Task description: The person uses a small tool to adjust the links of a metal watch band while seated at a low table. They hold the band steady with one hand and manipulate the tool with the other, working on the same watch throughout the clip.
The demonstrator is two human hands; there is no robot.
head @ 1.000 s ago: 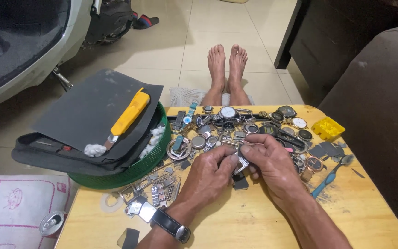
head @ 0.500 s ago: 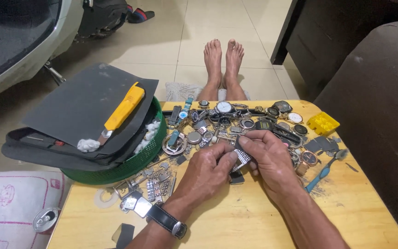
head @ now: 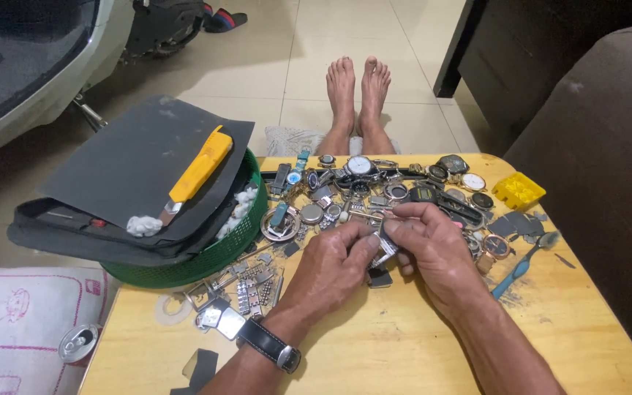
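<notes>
Over the middle of a low wooden table (head: 374, 344), my left hand (head: 334, 265) and my right hand (head: 433, 245) meet, both pinching one small metal watch part (head: 384, 246) between fingertips. A black wristwatch is on my left wrist (head: 272, 345). Just beyond my hands lies a heap of watches, watch cases and straps (head: 374, 186). Loose metal bracelet links (head: 250, 292) lie left of my left hand.
A green basket (head: 206, 260) at the table's left holds dark sandpaper sheets, a yellow utility knife (head: 199, 168) and cotton wads. A yellow box (head: 518, 190) and a blue toothbrush (head: 522, 265) lie right. My bare feet (head: 358, 88) rest beyond the table. A scooter stands far left, dark furniture right.
My hands stay together on the small metal part, with only slight finger shifts. The view has tilted down a little.
</notes>
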